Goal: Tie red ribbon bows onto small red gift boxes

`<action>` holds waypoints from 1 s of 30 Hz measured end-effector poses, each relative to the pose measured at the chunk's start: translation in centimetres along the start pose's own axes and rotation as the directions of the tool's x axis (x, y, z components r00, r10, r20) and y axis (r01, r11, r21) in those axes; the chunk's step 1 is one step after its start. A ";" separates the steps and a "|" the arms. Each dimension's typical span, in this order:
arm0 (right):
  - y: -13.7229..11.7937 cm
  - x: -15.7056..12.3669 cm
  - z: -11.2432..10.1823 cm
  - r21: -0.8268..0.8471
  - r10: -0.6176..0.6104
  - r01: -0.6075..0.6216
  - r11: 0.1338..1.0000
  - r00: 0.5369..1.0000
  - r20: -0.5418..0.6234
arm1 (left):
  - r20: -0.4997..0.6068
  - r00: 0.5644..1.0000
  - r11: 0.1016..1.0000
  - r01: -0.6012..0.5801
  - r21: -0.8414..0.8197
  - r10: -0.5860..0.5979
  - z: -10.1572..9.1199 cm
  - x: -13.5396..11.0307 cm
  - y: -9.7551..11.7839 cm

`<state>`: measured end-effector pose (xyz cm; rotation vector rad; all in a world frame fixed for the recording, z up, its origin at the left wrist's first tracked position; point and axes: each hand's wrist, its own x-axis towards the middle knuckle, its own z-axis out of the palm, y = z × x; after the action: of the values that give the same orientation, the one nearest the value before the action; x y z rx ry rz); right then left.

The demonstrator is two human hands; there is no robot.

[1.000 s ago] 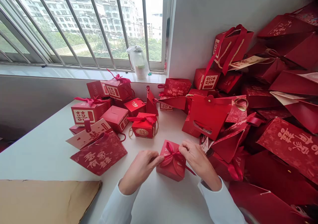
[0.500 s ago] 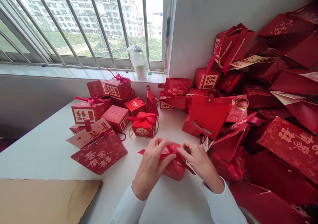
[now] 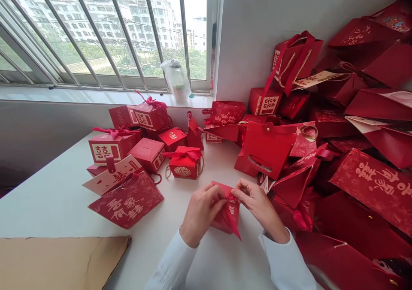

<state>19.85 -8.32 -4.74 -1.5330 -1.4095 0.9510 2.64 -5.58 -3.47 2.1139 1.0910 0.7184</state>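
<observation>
- The left hand (image 3: pixel 201 215) is curling over the left side of a red box (image 3: pixel 219 223), with its fingers pressing together against the box and the ribbon's knot.
- The right hand (image 3: pixel 260 208) is reaching in from the other side, with its thumb and fingertips (image 3: pixel 242 190) pinching together on a red ribbon (image 3: pixel 232 210) at the top of the box.
- The two hands are nearly touching above the box, though the exact hold inside the folds of ribbon is too hidden to make out.
- The box is standing between the hands on the near part of a white table (image 3: pixel 41 204), and a wide tail of the ribbon is hanging down its front.
- White sleeves (image 3: pixel 169 262) are covering both forearms.
- Several red boxes are sitting on the table to the left, including one with a tied bow (image 3: pixel 185 163) just beyond the hands.
- A flat red bag (image 3: pixel 127 200) is lying near those boxes, and a brown cardboard sheet (image 3: pixel 61 260) is resting at the table's near left corner.
- A big heap of red bags (image 3: pixel 376 178) is piling up against the wall to the right, just beside the right hand.
- A plastic-wrapped jar (image 3: pixel 176 82) is standing on the sill of a barred window (image 3: pixel 109 37).
</observation>
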 end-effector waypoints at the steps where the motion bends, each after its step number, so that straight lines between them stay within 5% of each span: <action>1: -0.1 0.0 -0.1 -0.014 0.002 -0.002 1.000 1.000 0.001 | -0.003 1.000 1.000 0.006 0.003 -0.006 -0.1 -0.1 0.0; 12: -0.3 -0.2 -0.2 0.022 0.058 -0.059 0.998 0.998 0.012 | 0.001 0.996 0.993 0.084 0.086 -0.085 -2.1 -2.2 -0.2; 19: -0.2 -0.1 0.7 0.022 0.062 -0.061 0.998 0.997 -0.048 | 0.183 0.947 0.951 0.287 -0.111 -0.265 -3.3 -2.0 -0.5; 24: -0.8 -0.5 1.3 -0.019 0.077 -0.079 0.997 0.993 -0.092 | 0.233 0.926 0.942 0.325 -0.087 -0.298 -3.9 -2.2 -1.7; 26: -1.0 -0.5 1.3 0.016 0.094 -0.093 0.996 0.992 -0.081 | 0.180 0.941 0.953 0.300 -0.051 -0.287 -4.0 -2.3 -1.7; 30: -0.8 -0.4 1.2 0.101 0.090 -0.086 0.991 0.995 -0.035 | -0.102 0.982 0.987 0.158 -0.003 -0.158 -2.9 -1.8 -0.4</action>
<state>18.38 -8.59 -4.46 -1.5410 -1.2570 1.0235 -0.52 -6.05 -2.18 1.9868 1.3009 0.7541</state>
